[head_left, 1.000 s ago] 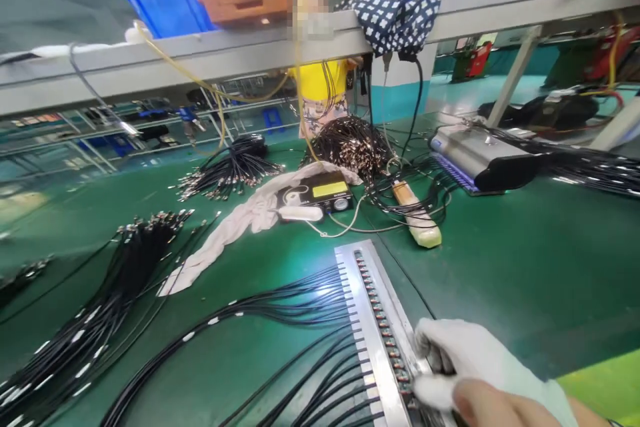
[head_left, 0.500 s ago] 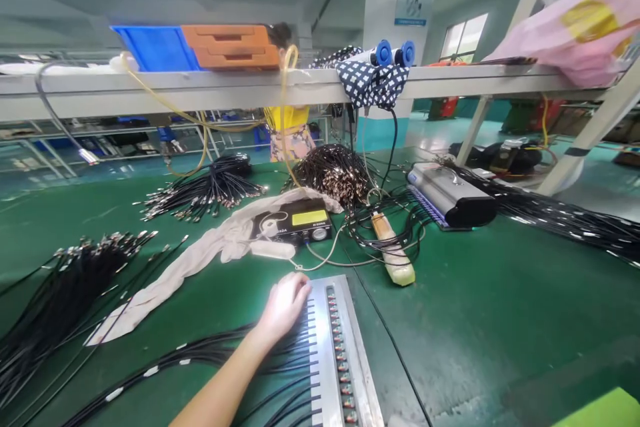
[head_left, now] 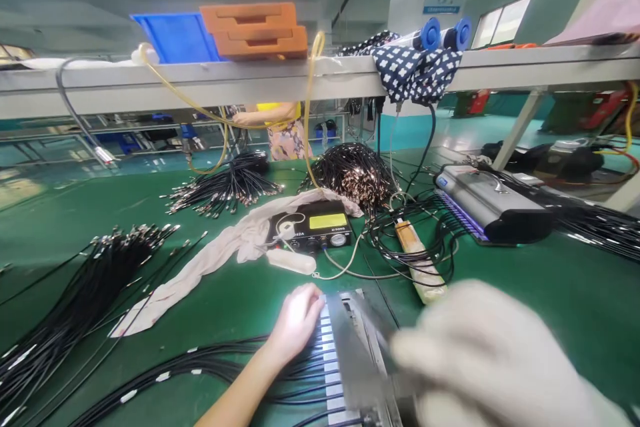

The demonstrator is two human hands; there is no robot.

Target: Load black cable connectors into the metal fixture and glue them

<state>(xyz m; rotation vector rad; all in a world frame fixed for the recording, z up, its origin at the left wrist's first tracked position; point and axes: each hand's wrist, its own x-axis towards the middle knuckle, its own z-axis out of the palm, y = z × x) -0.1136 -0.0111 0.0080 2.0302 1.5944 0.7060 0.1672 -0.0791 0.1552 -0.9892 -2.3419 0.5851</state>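
A long metal fixture lies on the green bench, with black cables entering slots along its left side. My bare left hand grips the fixture's far left corner, fingers pressed together over the edge. Over the slotted row a flat grey metal plate covers much of the fixture. My right hand, in a white glove and smeared by motion, is closed at the plate's right side and appears to hold it. The glove hides the fixture's near right part.
Behind the fixture sit a black control box with a yellow display and a twisted white cloth. A tape-wrapped tool lies among cables, left of a silver lamp unit. Cable bundles spread at left. A person stands beyond the shelf.
My gloved right hand has come in from the right with the metal plate, which now covers part of the fixture. My left hand keeps its place on the corner. The view has shifted.
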